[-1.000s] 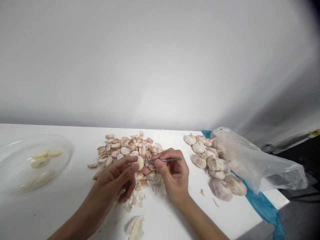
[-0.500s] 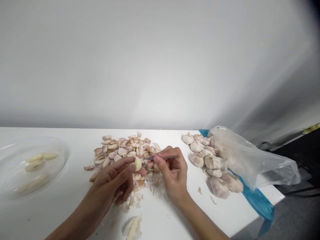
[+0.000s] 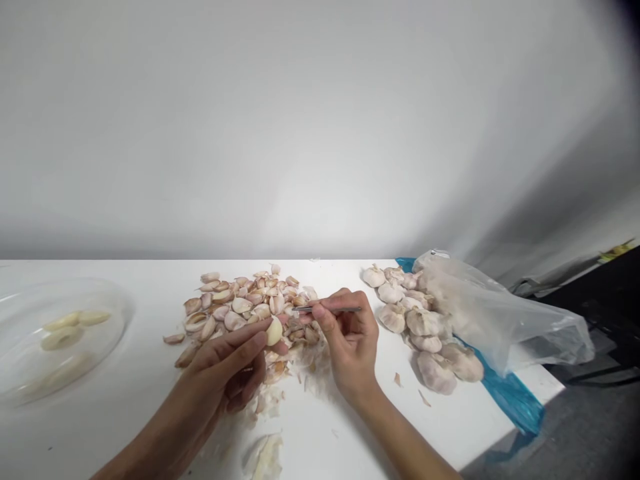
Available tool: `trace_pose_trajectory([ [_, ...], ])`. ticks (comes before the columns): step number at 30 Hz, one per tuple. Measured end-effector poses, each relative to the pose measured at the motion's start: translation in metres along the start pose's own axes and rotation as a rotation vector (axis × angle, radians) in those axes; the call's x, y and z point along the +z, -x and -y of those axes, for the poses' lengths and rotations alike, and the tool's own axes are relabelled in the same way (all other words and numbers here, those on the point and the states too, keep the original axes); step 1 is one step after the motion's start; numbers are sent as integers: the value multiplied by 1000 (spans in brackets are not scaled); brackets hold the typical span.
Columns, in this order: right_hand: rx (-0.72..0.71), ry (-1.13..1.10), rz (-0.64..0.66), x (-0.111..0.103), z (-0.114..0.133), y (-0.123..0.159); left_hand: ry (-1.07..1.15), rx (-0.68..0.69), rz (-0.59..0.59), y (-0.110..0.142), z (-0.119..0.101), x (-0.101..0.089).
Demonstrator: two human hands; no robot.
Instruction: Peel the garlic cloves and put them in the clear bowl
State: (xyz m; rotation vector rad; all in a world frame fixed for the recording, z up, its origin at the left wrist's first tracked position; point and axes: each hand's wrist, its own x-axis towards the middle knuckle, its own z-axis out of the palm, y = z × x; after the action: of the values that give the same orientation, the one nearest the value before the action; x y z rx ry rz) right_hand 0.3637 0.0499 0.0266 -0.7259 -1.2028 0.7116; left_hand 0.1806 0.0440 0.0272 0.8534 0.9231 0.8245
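Note:
My left hand [image 3: 235, 363] pinches a pale, peeled-looking garlic clove [image 3: 274, 331] between thumb and fingers. In my right hand [image 3: 345, 340] is a slim grey metal tool [image 3: 301, 309], held between thumb and fingers and pointing left; tweezers or a small knife, I cannot tell which. Its tip stands a little apart from the clove, up and to the right. Behind and below both hands lies a heap of unpeeled garlic cloves [image 3: 243, 305], with loose garlic skins [image 3: 270, 400] scattered nearer to me.
On the left, a clear plastic bowl or plate [image 3: 123, 320] holds several peeled cloves [image 3: 63, 321]. Whole garlic bulbs [image 3: 425, 323] lie on the right beside a translucent plastic bag [image 3: 520, 333] and blue plastic [image 3: 520, 403]. The white table [image 3: 480, 427] meets a wall [image 3: 300, 133] behind.
The metal tool has drawn away from the clove, moving slightly up and right. My left hand still grips the clove. The whole view has shifted slightly.

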Motion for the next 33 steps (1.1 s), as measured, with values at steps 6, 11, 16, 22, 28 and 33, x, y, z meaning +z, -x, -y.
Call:
trace_pose_trajectory([
  [6, 101, 114, 169, -9, 3, -5, 42, 22, -78, -1, -2, -1],
  [11, 70, 101, 281, -10, 8, -7, -34, 75, -146, -1, -5, 1],
  [16, 35, 44, 211, -5, 5, -5, -137, 105, -125, -3, -2, -1],
  [22, 91, 26, 150, -2, 0, -3, -160, 131, -163, -5, 0, -4],
  [28, 126, -33, 140, 2, 1, 0, -194, 151, -149, -3, -3, -2],
  [33, 12, 44, 159, -2, 0, 2, -189, 164, -216, 2, -5, 5],
])
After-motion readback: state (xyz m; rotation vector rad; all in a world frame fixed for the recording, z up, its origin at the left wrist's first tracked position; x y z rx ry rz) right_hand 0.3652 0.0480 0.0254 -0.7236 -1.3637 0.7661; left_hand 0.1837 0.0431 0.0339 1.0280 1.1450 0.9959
